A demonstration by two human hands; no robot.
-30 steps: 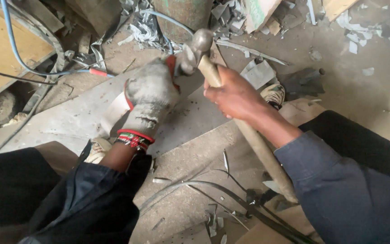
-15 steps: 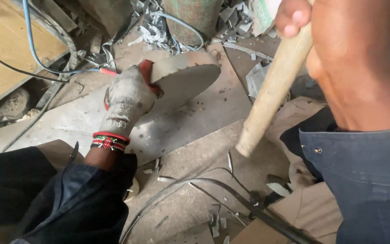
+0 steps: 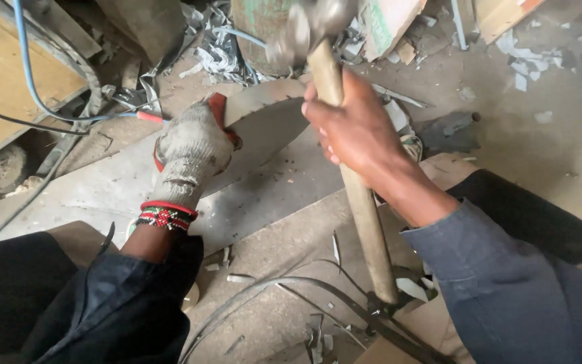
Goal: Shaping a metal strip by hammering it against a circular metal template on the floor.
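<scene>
A gloved left hand is pinning a flat, grey sheet-metal piece with a curved edge against the dusty metal slab beneath it, fingers closed over a red-handled tool, seemingly a chisel. Right of the sheet, the bare right hand is clamping a wooden-handled steel hammer, its blurred head hanging above the sheet's far edge. The sheet looks uncut.

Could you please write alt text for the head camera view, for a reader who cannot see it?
A bare right hand grips a wooden-handled hammer, its head blurred, above a flat metal sheet that a gloved left hand holds down on the floor. Metal scraps, a blue cable and bent strips lie around.
</scene>
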